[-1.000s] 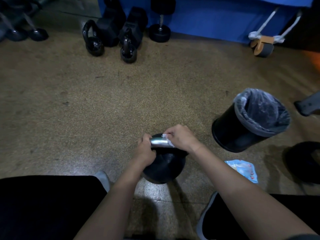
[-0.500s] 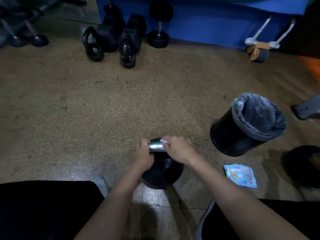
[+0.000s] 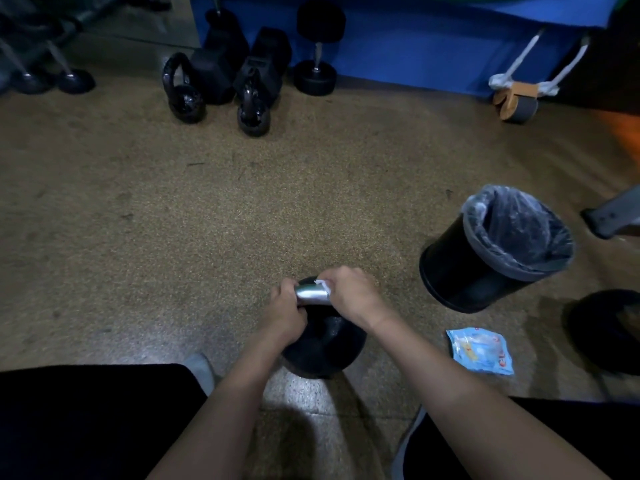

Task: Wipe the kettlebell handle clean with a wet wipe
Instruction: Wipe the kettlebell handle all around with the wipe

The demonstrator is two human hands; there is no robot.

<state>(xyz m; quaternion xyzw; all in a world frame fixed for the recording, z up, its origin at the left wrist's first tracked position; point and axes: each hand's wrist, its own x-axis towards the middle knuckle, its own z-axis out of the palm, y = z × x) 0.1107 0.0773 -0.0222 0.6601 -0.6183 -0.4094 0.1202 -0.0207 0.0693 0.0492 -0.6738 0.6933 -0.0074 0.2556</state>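
The likeliest slip here is a patchy clean: the wipe (image 3: pixel 322 285) is bunched small under the right hand (image 3: pixel 353 294), with only a white corner showing, so it may ball up or slide out from the fingers and leave bare skin rubbing the metal. The left hand (image 3: pixel 285 311) covers the left end of the handle (image 3: pixel 311 294), and that stretch would go unwiped unless the hands trade places; the underside of the bar is hidden and could be missed as well. A hard sideways rub against a loose left grip could also rock the kettlebell (image 3: pixel 323 344) on the smooth floor (image 3: pixel 242 237). The kettlebell stands near, in the middle of the view between the person's knees, its round black body below the shiny bar. The left hand is wrapped tight round the left end of the handle, knuckles up, forearm coming in from the near left. The right hand is curled over the right end, fingers closed round the bar with the wipe pressed beneath them, wrist bent a little, forearm coming in from the near right. A lined bin (image 3: pixel 450 271) stands to the right, and a wipe pack (image 3: pixel 479 351) lies nearer, just right of the right forearm.
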